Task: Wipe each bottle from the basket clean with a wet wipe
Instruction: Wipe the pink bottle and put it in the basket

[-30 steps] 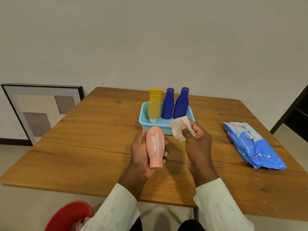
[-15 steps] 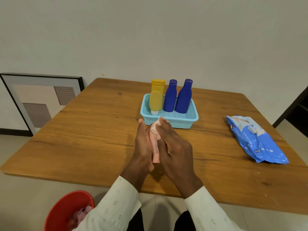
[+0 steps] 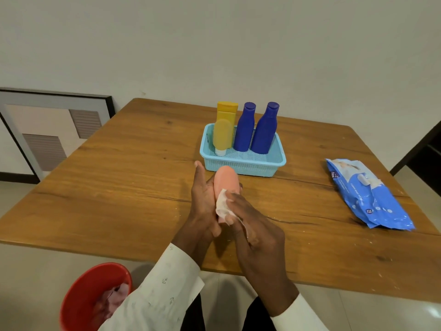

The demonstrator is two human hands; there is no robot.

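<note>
At centre frame, the left hand (image 3: 202, 206) is gripping the pink bottle (image 3: 225, 181) cap-down above the tabletop (image 3: 119, 187), while the right hand (image 3: 257, 232) is pressing a wipe (image 3: 223, 206) against its lower body. Wiping of this bottle is judged to be in progress; the next move likely calls for rotating the bottle to expose unwiped faces. Behind, the basket (image 3: 243, 163) is holding one yellow and two blue bottles. A wipe pack (image 3: 367, 197) is lying at right, a red bin (image 3: 83, 295) at lower left. Nothing is obstructing the hands.
</note>
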